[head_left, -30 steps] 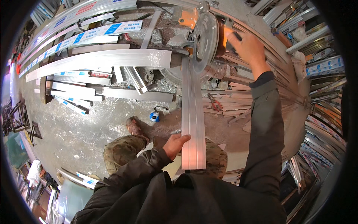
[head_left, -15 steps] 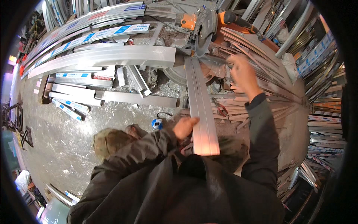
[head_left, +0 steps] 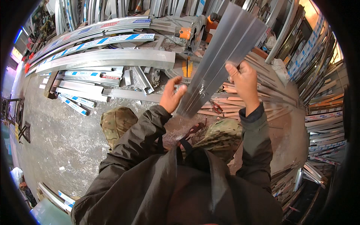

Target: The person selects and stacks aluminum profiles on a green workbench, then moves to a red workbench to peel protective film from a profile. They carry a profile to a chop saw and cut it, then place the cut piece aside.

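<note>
A long grooved aluminium profile (head_left: pixel 221 48) is raised at a slant in front of me, its far end leaning right. My right hand (head_left: pixel 244 78) grips its right edge, thumb lying on the face. Beside its lower left edge is my left hand (head_left: pixel 173 95), fingers apart and curved, holding nothing. Curled bright shavings (head_left: pixel 202 90) cling to the profile's lower part. Behind it stands a miter saw with an orange motor housing (head_left: pixel 185 33) and a round blade (head_left: pixel 195 34); the profile hides part of the saw. A yellow insert (head_left: pixel 187 69) shows on the saw's base.
Long aluminium profiles (head_left: pixel 108 58) lie to the left of the saw, with shorter offcuts (head_left: pixel 80 90) nearer. Thin strips (head_left: pixel 213 112) and red-handled pliers (head_left: pixel 216 107) lie right of centre. Stacked profiles (head_left: pixel 324 123) line the right side. My camouflage-clad knees (head_left: pixel 118 122) are below.
The profile has come off the saw base and been lifted, tilting right. My right hand has taken hold of it; my left hand has let go and moved up and left.
</note>
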Demonstrator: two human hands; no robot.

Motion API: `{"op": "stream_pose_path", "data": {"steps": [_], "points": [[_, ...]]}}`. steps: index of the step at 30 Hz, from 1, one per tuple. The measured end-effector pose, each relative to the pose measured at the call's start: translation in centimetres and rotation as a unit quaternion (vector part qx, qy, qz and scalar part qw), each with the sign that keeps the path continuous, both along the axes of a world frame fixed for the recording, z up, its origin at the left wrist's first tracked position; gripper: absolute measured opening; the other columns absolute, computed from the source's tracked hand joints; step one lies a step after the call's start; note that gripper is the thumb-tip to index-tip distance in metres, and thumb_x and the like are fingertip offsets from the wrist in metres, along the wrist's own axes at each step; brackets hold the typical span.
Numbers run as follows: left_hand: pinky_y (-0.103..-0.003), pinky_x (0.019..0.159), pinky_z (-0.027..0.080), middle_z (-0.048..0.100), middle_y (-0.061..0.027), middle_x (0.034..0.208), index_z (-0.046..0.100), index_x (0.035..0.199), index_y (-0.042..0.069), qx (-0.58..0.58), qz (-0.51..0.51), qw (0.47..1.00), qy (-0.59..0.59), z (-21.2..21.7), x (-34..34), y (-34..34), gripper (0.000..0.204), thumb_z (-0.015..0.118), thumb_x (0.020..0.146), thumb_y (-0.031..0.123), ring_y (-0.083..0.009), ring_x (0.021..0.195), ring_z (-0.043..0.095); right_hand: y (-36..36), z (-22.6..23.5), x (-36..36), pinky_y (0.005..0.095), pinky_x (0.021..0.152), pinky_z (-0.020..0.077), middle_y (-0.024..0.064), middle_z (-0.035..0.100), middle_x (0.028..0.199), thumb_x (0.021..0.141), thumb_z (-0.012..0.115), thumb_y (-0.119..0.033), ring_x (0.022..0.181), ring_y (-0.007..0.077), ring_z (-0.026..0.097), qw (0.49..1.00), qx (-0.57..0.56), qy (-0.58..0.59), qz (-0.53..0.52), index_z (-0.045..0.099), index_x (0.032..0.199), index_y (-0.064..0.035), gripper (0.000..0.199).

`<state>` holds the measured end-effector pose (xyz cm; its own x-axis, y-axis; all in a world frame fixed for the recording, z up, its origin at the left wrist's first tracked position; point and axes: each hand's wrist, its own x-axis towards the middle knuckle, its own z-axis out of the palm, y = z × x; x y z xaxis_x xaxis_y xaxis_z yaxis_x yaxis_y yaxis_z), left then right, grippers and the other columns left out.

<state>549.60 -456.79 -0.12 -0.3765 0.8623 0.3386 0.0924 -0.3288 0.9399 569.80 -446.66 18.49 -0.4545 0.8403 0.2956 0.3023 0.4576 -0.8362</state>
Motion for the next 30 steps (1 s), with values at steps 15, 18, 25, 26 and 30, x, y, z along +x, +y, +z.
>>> {"op": "stream_pose_path", "data": {"steps": [15,18,25,26,30], "points": [[-0.037,0.066,0.042,0.051,-0.0119,0.073,0.054,0.089,-0.002,-0.238,0.175,0.95,-0.099,-16.7,2.4,-2.6,0.032,0.056,0.101,0.028,-0.0171,0.071,0.047,28.7,-1.5,-4.7,0.0498,0.112,0.0365,0.0206,0.042,0.149,0.096,0.049,-0.062,0.138,0.0367,0.04,0.897,0.364,-0.208,-0.139,0.044,0.146,-0.0068,0.075],[-0.039,0.067,0.043,0.054,-0.0152,0.074,0.056,0.092,-0.002,-0.297,0.138,0.944,-0.03,-18.1,3.5,-3.7,0.033,0.055,0.101,0.03,-0.0224,0.071,0.05,35.2,-4.7,-5.6,0.0543,0.117,0.0319,0.0178,0.034,0.155,0.097,0.043,-0.065,0.144,0.0382,0.031,0.893,0.353,-0.246,-0.131,0.036,0.152,-0.0117,0.077],[-0.041,0.077,0.049,0.066,-0.0219,0.092,0.061,0.103,-0.004,-0.384,0.112,0.916,-0.027,-22.1,5.4,-1.2,0.036,0.057,0.099,0.031,-0.0318,0.086,0.064,41.8,-10.2,-6.5,0.0554,0.113,0.0304,0.017,0.04,0.152,0.092,0.045,-0.071,0.138,0.0379,0.04,0.85,0.365,-0.353,-0.144,0.043,0.148,-0.011,0.082],[-0.04,0.077,0.048,0.067,-0.0202,0.092,0.061,0.103,-0.004,-0.39,0.111,0.914,-0.017,-23.4,5.5,-0.3,0.035,0.058,0.099,0.031,-0.029,0.086,0.063,42.2,-10.1,-6.5,0.055,0.11,0.034,0.0181,0.046,0.146,0.089,0.046,-0.075,0.133,0.0394,0.044,0.857,0.365,-0.337,-0.137,0.047,0.145,-0.0099,0.086],[-0.04,0.077,0.049,0.069,-0.0206,0.094,0.062,0.106,-0.006,-0.397,0.095,0.912,-0.041,-26.4,5.9,3.1,0.039,0.061,0.097,0.032,-0.0265,0.089,0.065,40.0,-8.2,-7.1,0.0562,0.099,0.0433,0.0207,0.056,0.125,0.087,0.045,-0.079,0.121,0.0421,0.051,0.868,0.358,-0.327,-0.105,0.059,0.135,-0.0107,0.085]]}}
